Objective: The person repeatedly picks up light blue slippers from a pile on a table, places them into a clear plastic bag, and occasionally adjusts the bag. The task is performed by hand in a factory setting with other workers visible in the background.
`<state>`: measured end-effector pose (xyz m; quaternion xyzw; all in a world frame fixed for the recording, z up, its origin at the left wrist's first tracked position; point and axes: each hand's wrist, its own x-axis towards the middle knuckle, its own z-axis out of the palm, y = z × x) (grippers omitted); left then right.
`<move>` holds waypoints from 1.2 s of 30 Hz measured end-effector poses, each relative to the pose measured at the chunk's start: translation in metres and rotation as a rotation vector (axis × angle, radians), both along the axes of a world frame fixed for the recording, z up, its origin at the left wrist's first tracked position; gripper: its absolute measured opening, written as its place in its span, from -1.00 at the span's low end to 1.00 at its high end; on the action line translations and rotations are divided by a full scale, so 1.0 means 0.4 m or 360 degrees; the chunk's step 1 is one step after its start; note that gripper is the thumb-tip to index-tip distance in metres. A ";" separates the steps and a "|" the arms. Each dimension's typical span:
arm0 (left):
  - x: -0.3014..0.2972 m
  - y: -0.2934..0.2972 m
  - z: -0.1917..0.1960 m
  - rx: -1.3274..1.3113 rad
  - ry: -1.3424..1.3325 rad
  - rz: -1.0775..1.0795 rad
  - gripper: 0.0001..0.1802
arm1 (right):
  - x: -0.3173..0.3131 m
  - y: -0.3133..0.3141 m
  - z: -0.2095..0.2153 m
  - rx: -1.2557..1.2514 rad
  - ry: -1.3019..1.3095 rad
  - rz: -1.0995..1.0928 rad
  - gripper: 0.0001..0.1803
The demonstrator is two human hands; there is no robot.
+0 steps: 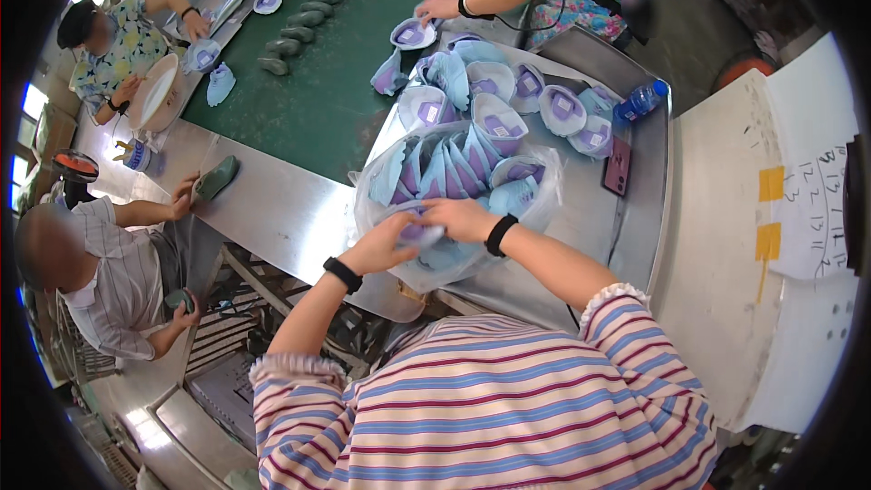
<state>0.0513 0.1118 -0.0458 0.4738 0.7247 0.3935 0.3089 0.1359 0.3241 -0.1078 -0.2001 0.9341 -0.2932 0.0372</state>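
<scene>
My left hand [381, 247] and my right hand [461, 220] meet over the near part of a clear plastic bag [548, 202]. Between them is a pale blue and purple shoe upper [420, 233], slightly blurred, its edges pinched by the fingers of both hands. Inside the bag, just beyond my hands, a row of nested blue and purple shoe uppers [437, 168] leans together. More loose uppers [497, 118] lie heaped at the bag's far side. My fingers hide part of the upper they hold.
A phone [616, 167] and a blue bottle [641, 102] rest on the metal table [581, 245] to the right. Dark shoe lasts [313, 18] line the green belt [272, 109]. Co-workers' hands [439, 9] work at the far side and left; one holds a green last [216, 179].
</scene>
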 end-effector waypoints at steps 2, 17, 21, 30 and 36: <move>0.006 -0.029 -0.113 -0.0203 0.0746 -0.0123 -0.44 | -0.047 0.053 -0.012 -0.0398 -0.0589 -0.0370 -0.69; -0.093 0.010 0.077 0.0862 -0.1060 0.0929 -0.48 | 0.144 0.100 0.178 -0.1247 -0.0329 -0.0760 -0.13; -0.059 0.115 0.110 0.0952 -0.1314 0.0575 -0.56 | 0.028 0.037 0.322 -0.0873 0.0165 -0.0689 -0.14; -0.162 0.100 0.142 0.1061 -0.1422 0.0760 -0.52 | 0.145 0.227 0.274 -0.2821 -0.0541 -0.0234 -0.07; -0.030 0.196 0.132 0.0235 -0.0391 0.0328 -0.52 | 0.076 0.157 0.270 -0.1599 -0.1051 -0.0578 0.05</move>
